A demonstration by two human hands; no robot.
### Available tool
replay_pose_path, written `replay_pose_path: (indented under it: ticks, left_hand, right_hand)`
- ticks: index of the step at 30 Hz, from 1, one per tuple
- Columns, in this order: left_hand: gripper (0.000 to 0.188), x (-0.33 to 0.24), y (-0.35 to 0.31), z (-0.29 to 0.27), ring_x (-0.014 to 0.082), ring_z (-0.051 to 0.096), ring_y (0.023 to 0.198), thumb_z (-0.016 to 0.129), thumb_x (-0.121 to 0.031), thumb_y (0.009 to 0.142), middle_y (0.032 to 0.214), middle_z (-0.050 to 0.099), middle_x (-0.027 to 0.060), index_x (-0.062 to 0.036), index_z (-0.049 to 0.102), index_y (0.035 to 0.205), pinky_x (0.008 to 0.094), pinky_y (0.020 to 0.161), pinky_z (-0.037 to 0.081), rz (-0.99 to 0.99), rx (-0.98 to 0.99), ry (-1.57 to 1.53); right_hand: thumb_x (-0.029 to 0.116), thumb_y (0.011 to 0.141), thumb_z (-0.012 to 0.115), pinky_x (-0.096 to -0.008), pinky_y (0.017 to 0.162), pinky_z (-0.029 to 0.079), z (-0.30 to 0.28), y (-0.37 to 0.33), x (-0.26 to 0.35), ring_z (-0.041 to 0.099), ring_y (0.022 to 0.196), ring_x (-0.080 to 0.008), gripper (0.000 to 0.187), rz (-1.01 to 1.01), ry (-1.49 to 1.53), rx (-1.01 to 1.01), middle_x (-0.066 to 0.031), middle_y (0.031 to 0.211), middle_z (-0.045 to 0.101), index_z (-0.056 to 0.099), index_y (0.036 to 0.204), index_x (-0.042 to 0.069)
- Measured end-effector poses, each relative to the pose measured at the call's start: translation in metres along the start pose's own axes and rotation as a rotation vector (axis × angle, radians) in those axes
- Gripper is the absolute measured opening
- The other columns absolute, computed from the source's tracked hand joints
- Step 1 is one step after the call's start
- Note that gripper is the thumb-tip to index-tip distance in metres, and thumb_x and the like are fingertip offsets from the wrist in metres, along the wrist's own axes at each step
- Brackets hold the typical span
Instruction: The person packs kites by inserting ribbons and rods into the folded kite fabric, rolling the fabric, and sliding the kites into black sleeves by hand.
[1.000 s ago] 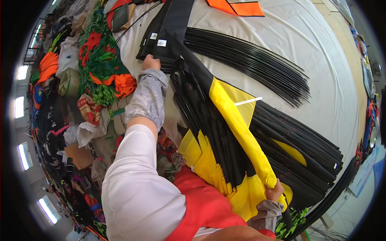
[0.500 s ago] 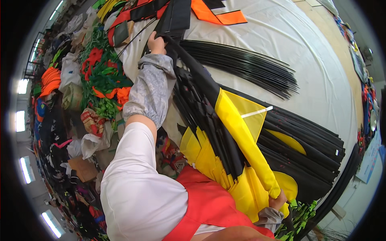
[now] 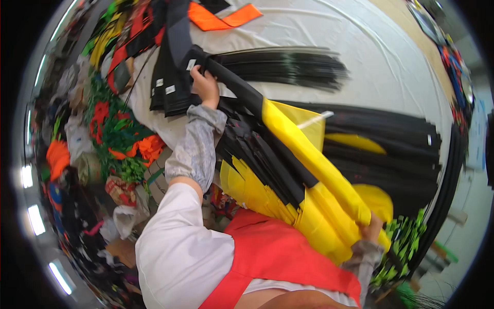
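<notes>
- I'm watching the left hand half-curling against the black end of a yellow-and-black cloth piece — whether it's gripping, I can't tell.
- The right hand is holding its yellow end in closed fingers.
- The piece is slanting between both hands.
- Right of the left hand, black rods are lying; past them, white cloth is spreading wide.
- Green scraps are crowding the right hand.

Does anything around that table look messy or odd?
Left of the table, a jumbled heap of green, red and orange scraps looks untidy. An orange strip on the table lies bent. The yellow-and-black fabric in the right hand shows no clear damage.
</notes>
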State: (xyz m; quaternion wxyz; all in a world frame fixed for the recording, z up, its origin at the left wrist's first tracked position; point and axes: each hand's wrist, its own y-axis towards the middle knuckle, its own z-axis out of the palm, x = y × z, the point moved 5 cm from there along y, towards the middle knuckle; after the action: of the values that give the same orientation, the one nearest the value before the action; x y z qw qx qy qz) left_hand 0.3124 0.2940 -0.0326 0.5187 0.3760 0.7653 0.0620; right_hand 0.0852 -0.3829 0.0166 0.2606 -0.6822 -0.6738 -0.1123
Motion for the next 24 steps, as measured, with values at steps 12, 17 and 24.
replay_pose_path:
  ticks: [12,17,24]
  left_hand:
    - [0.063,-0.088,-0.186,0.005,0.0493,0.06,0.108,0.062,-0.024,0.094,0.122,0.061,0.0317,-0.0013,0.035,0.146,0.0493,0.088,0.049,0.051,0.668,0.066]
    - [0.075,-0.109,-0.249,-0.043,0.0365,0.044,0.134,0.062,-0.018,0.092,0.153,0.033,0.0225,-0.004,0.019,0.153,0.0448,0.108,0.038,-0.306,0.78,-0.689]
    - [0.04,-0.077,-0.18,0.016,0.0321,0.058,0.112,0.06,-0.038,0.094,0.116,0.063,0.0152,-0.002,0.058,0.113,0.0454,0.105,0.043,-1.053,1.034,-1.4]
  right_hand:
    - [0.025,0.062,0.08,-0.0425,0.085,0.054,0.147,0.147,0.168,0.068,0.097,-0.0332,0.039,0.097,0.062,0.464,-0.0178,0.098,0.072,0.074,0.097,0.006]
    - [0.026,0.07,0.073,-0.0424,0.08,0.056,0.163,0.162,0.219,0.07,0.088,-0.0337,0.029,-0.026,0.039,0.181,-0.0154,0.088,0.072,0.074,0.093,0.008]
    - [0.026,0.069,0.076,-0.044,0.078,0.055,0.154,0.122,0.237,0.07,0.086,-0.0344,0.038,-0.179,0.099,0.267,-0.0169,0.088,0.071,0.071,0.102,0.006]
